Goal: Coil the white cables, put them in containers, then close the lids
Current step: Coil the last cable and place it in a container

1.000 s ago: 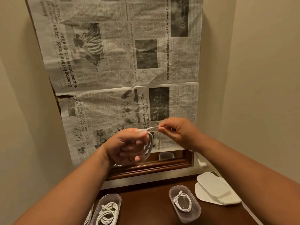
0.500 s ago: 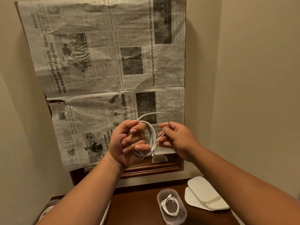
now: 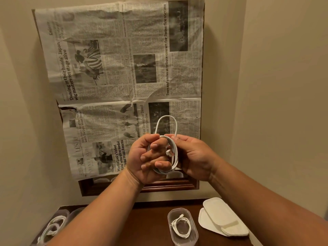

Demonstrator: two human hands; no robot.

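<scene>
White cable (image 3: 173, 153) coiled in left hand (image 3: 147, 158); right hand (image 3: 193, 157) fingers pinch it. Below: open container (image 3: 182, 228), lids (image 3: 223, 217), dark surface (image 3: 150, 226).

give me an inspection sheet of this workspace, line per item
surface: dark wooden table, partly hidden by the arms
job's things: open container holding a coiled cable; stacked white lids to its right; more cable in containers at the left edge
clutter: nothing seen
grip: left hand wrapped in cable loops; right hand pinches the coil
cables: white cable mostly coiled, one loop standing up
surroundings: newspaper over a wooden frame, beige walls
</scene>
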